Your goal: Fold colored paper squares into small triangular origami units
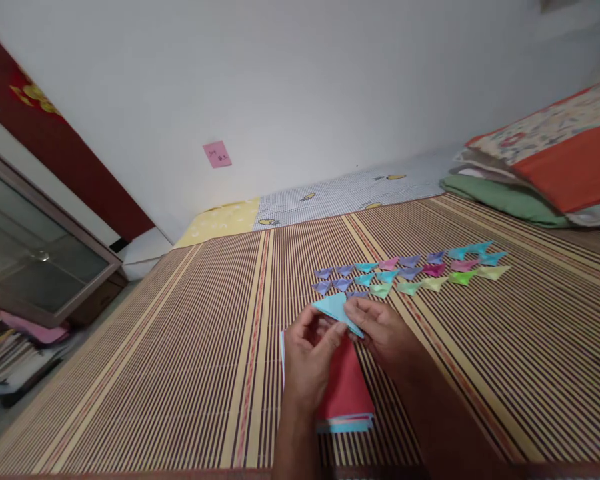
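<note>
A light-blue sheet of paper folded into a triangle (336,307) is held up between my two hands. My left hand (307,353) pinches its left and lower edge, with the thumb in front. On the other side, my right hand (380,327) grips the right part with its thumb pressed on the face. Beneath my hands lies a stack of coloured paper (350,387), red on top, with blue and white edges showing; my left hand and wrist hide part of it. Just beyond my hands, several small folded paper pieces (435,270) stand in rows, in blue, purple, pink, green and yellow.
A striped bamboo mat (205,333) covers the surface. Folded bedding (570,167) is piled at the back right. Patterned cloth (325,200) runs along the wall, which carries a pink note (217,154). At the left stands a glass-fronted cabinet (35,247).
</note>
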Demonstrator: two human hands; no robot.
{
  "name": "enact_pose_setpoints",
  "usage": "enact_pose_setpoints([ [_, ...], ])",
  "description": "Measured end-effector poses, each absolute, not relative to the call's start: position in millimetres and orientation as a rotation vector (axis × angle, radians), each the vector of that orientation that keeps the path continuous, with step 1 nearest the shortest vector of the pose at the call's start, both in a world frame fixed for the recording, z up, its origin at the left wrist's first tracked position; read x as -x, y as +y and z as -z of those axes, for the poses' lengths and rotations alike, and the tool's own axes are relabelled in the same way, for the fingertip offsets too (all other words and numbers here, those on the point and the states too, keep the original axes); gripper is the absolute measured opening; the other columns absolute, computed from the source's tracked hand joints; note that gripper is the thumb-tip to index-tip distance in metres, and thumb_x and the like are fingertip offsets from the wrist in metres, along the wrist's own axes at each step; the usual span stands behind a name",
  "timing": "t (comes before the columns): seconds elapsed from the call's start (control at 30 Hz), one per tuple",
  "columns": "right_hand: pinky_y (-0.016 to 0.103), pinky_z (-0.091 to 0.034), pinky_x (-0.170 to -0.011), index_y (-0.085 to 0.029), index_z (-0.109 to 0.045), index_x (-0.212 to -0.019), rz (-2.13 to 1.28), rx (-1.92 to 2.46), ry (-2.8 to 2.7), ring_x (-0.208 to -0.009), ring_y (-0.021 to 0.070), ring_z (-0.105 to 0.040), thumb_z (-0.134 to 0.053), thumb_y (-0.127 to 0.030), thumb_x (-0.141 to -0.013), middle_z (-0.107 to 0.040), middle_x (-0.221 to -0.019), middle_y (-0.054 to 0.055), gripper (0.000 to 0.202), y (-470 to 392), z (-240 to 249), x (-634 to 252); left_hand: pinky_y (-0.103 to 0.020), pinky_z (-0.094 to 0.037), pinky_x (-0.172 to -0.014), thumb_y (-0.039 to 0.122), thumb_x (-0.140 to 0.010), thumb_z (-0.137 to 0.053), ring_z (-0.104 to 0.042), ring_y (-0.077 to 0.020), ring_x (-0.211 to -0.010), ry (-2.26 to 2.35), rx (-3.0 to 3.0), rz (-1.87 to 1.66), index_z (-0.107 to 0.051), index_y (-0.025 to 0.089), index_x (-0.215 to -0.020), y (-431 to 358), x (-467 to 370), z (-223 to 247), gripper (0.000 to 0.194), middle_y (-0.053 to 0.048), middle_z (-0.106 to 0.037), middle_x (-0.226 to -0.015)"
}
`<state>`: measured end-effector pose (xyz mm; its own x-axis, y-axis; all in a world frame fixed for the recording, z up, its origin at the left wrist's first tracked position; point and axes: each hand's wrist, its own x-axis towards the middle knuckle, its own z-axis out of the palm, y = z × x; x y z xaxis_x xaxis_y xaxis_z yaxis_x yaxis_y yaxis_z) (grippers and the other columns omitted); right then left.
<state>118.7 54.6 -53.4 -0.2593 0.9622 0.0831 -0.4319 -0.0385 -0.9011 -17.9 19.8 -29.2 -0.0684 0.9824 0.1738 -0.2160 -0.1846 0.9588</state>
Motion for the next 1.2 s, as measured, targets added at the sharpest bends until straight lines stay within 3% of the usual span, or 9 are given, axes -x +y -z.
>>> enact_pose_setpoints([
  [0.13,0.025,-0.036,-0.06,-0.018,-0.064,-0.071,-1.564,0.698,-1.027,-0.06,0.0115,-0.045,-0.081,-0.059,-0.079,-0.053,-0.062,-0.004,0.045,54.4,52.7,-111.9,-0.028,-0.05,-0.081,0.028,-0.091,-0.071,-0.064,-0.0166,-0.084,0.977,-1.252,-1.478,-0.075,0.018,-0.093,17.7,18.2,28.0,0.011,-0.004,-0.071,-0.087],
  [0.53,0.025,-0.042,-0.065,-0.017,-0.071,-0.076,-1.65,0.647,-1.005,-0.066,0.0128,-0.052,-0.081,-0.054,-0.082,-0.061,-0.069,-0.001,0.039,54.3,55.9,-112.9,-0.024,-0.049,-0.071,0.034,-0.092,-0.072,-0.059,-0.0126,-0.071,0.901,-1.163,-1.489,-0.075,0.019,-0.091,20.0,17.5,31.3,0.016,0.0,-0.068,-0.076],
  [1.2,0.028,-0.046,-0.068,-0.017,-0.073,-0.082,-1.626,0.624,-1.139,-0.066,0.0152,-0.057,-0.071,-0.053,-0.092,-0.066,-0.071,0.003,0.037,54.6,59.9,-114.0,-0.024,-0.046,-0.068,0.048,-0.099,-0.063,-0.059,-0.0137,-0.069,0.994,-1.222,-1.48,-0.075,0.019,-0.092,17.0,17.8,30.8,0.032,-0.001,-0.068,-0.074],
])
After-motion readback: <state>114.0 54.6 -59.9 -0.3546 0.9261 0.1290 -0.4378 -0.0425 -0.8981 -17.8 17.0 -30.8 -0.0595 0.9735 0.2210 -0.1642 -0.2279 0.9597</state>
